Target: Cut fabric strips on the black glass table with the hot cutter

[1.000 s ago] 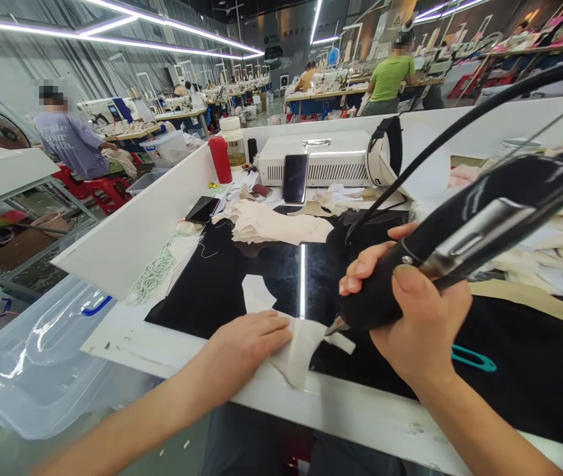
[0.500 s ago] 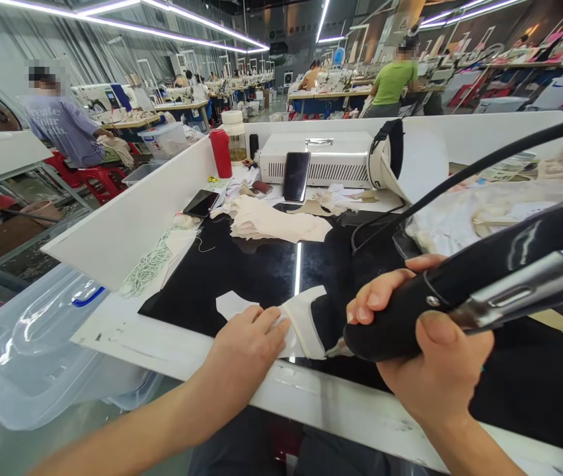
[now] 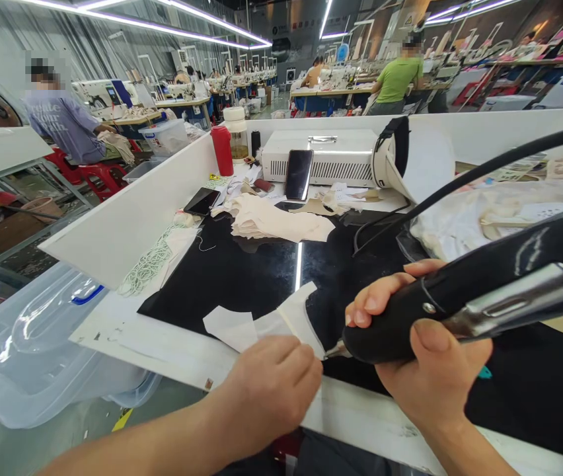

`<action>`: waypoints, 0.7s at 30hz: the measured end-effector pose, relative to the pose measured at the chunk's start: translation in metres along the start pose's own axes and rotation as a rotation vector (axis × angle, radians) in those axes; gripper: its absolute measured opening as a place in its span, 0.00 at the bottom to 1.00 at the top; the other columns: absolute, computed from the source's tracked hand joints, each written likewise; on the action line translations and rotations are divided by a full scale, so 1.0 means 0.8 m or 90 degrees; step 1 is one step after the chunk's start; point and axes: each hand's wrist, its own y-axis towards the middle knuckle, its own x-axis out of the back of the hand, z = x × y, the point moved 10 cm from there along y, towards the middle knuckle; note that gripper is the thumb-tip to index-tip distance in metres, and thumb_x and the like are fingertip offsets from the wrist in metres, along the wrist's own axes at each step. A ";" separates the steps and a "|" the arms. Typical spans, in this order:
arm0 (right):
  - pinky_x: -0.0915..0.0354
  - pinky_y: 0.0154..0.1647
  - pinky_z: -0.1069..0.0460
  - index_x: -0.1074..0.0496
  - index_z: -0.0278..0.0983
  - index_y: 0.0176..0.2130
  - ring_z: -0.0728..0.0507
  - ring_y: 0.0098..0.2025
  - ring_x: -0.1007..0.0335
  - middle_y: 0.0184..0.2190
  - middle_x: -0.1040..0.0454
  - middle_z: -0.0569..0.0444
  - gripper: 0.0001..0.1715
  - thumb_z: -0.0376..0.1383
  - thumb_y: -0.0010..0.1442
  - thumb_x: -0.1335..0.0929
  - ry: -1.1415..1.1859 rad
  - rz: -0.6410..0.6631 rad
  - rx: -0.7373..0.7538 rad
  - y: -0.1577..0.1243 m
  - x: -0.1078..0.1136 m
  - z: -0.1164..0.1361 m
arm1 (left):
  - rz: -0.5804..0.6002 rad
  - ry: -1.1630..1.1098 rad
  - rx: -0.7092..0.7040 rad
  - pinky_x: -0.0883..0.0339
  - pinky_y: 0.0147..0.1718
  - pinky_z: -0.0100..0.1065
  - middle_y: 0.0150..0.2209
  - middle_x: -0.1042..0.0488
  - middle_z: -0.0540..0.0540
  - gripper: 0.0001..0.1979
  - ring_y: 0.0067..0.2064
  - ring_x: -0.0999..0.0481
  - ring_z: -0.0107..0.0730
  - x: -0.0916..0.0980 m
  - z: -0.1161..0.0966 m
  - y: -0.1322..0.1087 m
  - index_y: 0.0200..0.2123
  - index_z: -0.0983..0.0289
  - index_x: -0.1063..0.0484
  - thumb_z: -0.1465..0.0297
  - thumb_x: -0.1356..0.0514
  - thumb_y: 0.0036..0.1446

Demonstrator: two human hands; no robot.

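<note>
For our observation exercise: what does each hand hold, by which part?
Right hand grips the black corded tool round its front end; left hand holds the white fabric by its near edge.

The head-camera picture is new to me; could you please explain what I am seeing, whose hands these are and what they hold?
This view comes from a camera worn on a person's head, looking down at their bare hands; there is no robot. The right hand grips a black corded tool, its metal tip at the edge of a pale fabric piece. The left hand lies curled on that piece's near end. Under them is a black mat on a white walled table. Farther back: a pile of cream fabric, a phone leaning on a white box machine, a red bottle. Other people work behind.
</note>
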 end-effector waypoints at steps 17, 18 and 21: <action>0.27 0.28 0.50 0.27 0.44 0.49 0.46 0.26 0.28 0.29 0.23 0.61 0.24 0.46 0.59 0.20 -0.005 0.017 -0.010 -0.002 -0.002 0.000 | -0.017 -0.050 -0.064 0.24 0.62 0.38 0.49 0.16 0.60 0.13 0.53 0.18 0.38 -0.016 0.013 -0.001 0.51 0.73 0.22 0.78 0.47 0.76; 0.27 0.28 0.50 0.28 0.44 0.49 0.46 0.26 0.28 0.29 0.23 0.61 0.24 0.47 0.59 0.20 -0.006 0.018 -0.011 -0.003 -0.002 0.000 | -0.016 -0.042 -0.056 0.24 0.62 0.40 0.50 0.17 0.59 0.12 0.54 0.18 0.38 -0.018 0.014 -0.002 0.51 0.71 0.22 0.77 0.46 0.76; 0.27 0.27 0.50 0.28 0.44 0.49 0.46 0.25 0.28 0.28 0.23 0.60 0.25 0.47 0.58 0.20 -0.005 0.013 -0.011 -0.003 -0.003 0.002 | -0.006 -0.031 -0.043 0.25 0.63 0.42 0.49 0.17 0.58 0.09 0.53 0.18 0.37 -0.023 0.017 -0.003 0.51 0.69 0.22 0.73 0.42 0.76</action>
